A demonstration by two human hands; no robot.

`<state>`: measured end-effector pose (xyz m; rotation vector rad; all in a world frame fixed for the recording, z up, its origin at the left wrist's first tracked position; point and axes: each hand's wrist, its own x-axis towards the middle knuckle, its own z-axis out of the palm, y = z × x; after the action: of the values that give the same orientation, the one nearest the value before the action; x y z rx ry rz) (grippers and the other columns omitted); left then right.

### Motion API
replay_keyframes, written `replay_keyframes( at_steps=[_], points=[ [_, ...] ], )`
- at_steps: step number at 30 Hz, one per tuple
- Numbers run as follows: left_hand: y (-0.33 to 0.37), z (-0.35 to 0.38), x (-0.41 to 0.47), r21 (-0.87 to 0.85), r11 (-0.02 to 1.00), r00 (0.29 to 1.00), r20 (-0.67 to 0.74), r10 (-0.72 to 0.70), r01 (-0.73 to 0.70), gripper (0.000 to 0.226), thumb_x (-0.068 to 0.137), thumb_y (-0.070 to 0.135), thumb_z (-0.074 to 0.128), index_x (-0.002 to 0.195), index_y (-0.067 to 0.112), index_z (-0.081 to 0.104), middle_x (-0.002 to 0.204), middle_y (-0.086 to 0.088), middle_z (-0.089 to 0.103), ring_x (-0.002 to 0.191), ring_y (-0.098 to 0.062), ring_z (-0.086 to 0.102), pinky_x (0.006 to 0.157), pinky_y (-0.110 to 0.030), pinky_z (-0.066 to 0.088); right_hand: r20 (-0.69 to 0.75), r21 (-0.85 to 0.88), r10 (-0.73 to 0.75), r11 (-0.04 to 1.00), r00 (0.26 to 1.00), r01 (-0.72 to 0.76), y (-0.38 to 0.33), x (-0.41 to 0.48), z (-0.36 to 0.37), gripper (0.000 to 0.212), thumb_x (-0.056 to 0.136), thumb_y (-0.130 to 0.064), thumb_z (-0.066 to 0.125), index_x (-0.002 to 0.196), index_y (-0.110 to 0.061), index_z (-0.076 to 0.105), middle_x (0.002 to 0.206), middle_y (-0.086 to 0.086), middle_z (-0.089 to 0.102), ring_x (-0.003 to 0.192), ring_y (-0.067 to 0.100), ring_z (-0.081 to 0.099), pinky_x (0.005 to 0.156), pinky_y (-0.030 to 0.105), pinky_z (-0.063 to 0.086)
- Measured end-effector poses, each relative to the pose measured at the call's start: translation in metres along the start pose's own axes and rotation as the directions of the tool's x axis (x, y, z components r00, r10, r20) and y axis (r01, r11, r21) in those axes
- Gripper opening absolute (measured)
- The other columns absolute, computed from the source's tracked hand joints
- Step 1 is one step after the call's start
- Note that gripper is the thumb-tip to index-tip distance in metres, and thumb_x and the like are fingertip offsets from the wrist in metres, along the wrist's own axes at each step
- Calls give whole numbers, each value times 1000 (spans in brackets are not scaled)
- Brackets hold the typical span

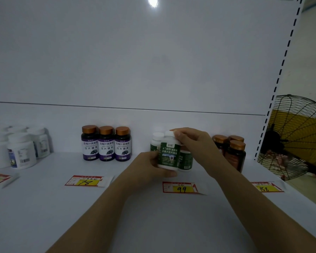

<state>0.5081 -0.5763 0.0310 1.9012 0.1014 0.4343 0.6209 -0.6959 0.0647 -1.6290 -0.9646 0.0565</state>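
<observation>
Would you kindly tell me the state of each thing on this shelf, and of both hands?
Green-label bottle: upright, capped, held in both hands.
Left hand: grips the bottle's lower body.
Right hand: pinches its white cap.
Purple bottles: three, upright, capped, in a row.
Brown bottles: upright, capped.
White tubs: upright, lidded.
Price tags: lying flat.

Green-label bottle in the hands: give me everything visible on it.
White, plastic-looking green-label bottle with a white cap; its dark green label bears white Chinese characters and a landscape picture. Upright, label facing the camera, just ahead of two similar bottles. The left hand grips its lower body; the right hand curls over the cap. Whether it touches the shelf is unclear.
</observation>
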Motion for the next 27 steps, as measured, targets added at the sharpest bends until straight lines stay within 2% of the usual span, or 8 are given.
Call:
replay_keyframes(
  at_steps=[6, 14, 20, 27],
  points=[
    [-1, 0, 0, 17, 1000, 1000, -7, -7, 7, 33, 72, 12, 78, 91, 33, 62, 83, 17, 70, 76, 11, 65, 59, -2, 45, 6, 8, -1, 1000, 1000, 1, 1, 0, -1, 19, 94, -28, 55, 104, -24, 71, 96, -4, 73, 95, 14, 67, 91, 41, 54],
    [-1, 1, 0, 35, 999, 1000, -4, -16, 16, 33, 72, 12, 78, 88, 35, 60, 80, 19, 68, 71, 14, 64, 56, 0, 43, 17, 11, 1, 1000, 1000, -1, 3, 1, 0, 22, 94, -28, 54, 107, -22, 70, 98, -4, 72, 96, 14, 67, 91, 40, 54],
    [1, 2, 0, 26, 999, 1000, -7, -20, 20, 37, 70, 12, 80, 93, 33, 60, 80, 20, 67, 71, 14, 63, 57, -1, 44, 33, 79, 22, 997, 999, -25, 0, -1, 1, 17, 91, -32, 59, 100, -23, 70, 94, -3, 72, 92, 15, 68, 88, 38, 56],
    [3, 2, -1, 47, 999, 1000, 10, -20, 19, 37, 69, 15, 81, 90, 35, 59, 84, 19, 68, 75, 12, 64, 62, -4, 47, 15, 73, 20, 997, 1000, -21, 1, 0, 0, 14, 87, -34, 64, 95, -23, 69, 94, 1, 72, 91, 19, 68, 87, 44, 56]
  ],
)
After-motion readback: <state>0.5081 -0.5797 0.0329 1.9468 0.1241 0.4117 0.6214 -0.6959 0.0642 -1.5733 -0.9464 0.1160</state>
